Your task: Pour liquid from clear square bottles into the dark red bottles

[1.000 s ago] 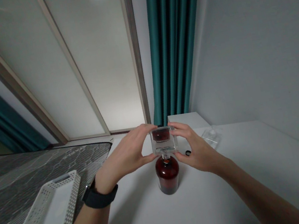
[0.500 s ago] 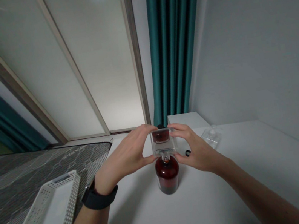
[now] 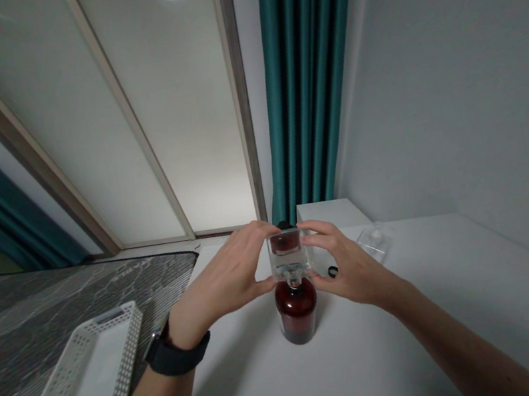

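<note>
both sides evenly, imo: left hand [image 3: 235, 267] and right hand [image 3: 349, 261] clamp fingers on the clear container [image 3: 291, 260], so hold it lined up with the red bottle [image 3: 297, 311].

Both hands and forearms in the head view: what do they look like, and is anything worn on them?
The left hand and right hand are ungloved, with no rings visible. Both forearms are without sleeves as far as they show. A wide black wristband, apparently a watch, circles the left wrist; the right wrist has nothing on it.
</note>
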{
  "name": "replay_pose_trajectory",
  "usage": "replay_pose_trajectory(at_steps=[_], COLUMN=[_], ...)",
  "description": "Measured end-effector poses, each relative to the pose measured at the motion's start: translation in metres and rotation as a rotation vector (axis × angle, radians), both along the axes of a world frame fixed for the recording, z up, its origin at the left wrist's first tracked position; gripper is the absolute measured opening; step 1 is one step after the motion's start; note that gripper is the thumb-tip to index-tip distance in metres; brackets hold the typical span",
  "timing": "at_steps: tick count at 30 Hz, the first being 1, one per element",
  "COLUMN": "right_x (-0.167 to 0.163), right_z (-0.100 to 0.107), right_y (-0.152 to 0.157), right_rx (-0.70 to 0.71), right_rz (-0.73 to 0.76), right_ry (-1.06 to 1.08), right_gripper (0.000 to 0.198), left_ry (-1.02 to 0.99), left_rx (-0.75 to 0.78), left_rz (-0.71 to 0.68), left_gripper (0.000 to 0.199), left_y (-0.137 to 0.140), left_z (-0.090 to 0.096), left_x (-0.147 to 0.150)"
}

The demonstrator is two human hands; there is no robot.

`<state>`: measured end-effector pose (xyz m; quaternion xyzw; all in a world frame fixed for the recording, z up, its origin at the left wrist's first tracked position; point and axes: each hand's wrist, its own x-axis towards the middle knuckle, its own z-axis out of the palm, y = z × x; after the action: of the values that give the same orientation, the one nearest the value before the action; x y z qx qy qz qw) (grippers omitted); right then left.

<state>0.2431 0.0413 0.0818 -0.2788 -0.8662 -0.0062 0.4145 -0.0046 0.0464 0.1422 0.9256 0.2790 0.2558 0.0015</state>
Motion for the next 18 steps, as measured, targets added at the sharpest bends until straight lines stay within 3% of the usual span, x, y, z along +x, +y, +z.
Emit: replay_pose_trajectory(at_steps=[11,18], right_x=[0.0003,0.0017], right_z=[0.0026,-0.0009], right_y=[0.0000,-0.0005], right_rx=[0.040,-0.085], right_rz=[0.002,-0.021], right_ry=[-0.039,-0.009], right_gripper=[0.066,0.062], left_ry=[-0.013,0.021], left_rx=[-0.028,-0.078], left_rz=[-0.003,0.011], left_gripper=[0.050,0.064], left_y=[-0.0023,0.0019], left_z=[0.0018,-0.0013], left_x=[-0.0001,-0.0018])
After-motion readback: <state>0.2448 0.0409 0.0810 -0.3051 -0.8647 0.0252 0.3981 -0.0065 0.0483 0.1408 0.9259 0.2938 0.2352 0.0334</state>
